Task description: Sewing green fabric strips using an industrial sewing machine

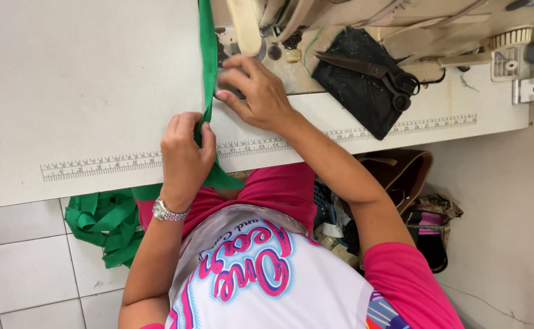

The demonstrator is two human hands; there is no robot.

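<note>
Left hand (185,152) pinching green fabric strip (208,67) at six o'clock; right hand (256,91) pressing flat, fingers spread, on strip beside sewing machine (340,24). Scissors (370,73) at three o'clock.

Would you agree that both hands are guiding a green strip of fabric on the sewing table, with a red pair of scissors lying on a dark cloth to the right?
Not quite: in the head view the scissors are black, not red. They lie on the dark cloth, right of the left hand and right hand guiding the green strip on the sewing table.
</note>
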